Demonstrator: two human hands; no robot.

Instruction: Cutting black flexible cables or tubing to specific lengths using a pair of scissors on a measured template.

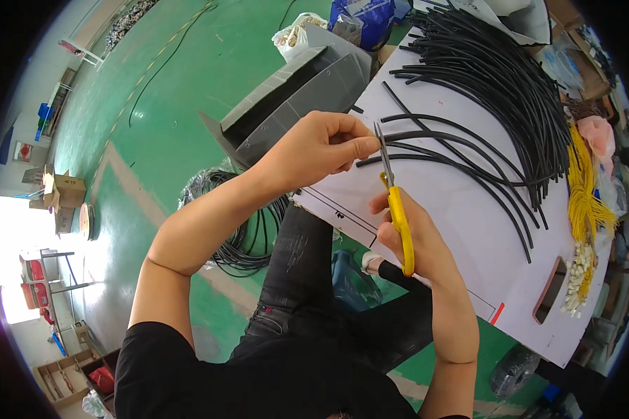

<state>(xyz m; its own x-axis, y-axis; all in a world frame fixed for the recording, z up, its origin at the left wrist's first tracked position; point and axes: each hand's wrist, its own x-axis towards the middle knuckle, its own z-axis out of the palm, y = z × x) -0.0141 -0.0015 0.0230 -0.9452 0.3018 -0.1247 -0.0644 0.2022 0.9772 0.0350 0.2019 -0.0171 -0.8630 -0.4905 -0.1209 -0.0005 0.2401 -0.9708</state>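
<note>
My left hand (328, 148) is closed in a pinch at the near end of a black cable or tube (437, 135), over the left edge of the white tabletop (461, 230). Yellow-handled scissors (400, 227) are in my right hand (423, 237), their blades pointing away from me. Those blades reach up to the pinched end, right beside my left fingertips; whether they touch it I cannot tell. Several similar black lengths (440, 159) lie loose on the table nearby. Beyond them spreads a thick bundle of black lengths (510, 105).
Yellow wires (581, 185) with white ends lie at the table's right side, near a slot-shaped cutout (550, 290). A grey bin (307, 91) stands past my left hand. On the green floor lies a coil of black cable (251, 244). Another person's foot (372, 262) shows beneath the table.
</note>
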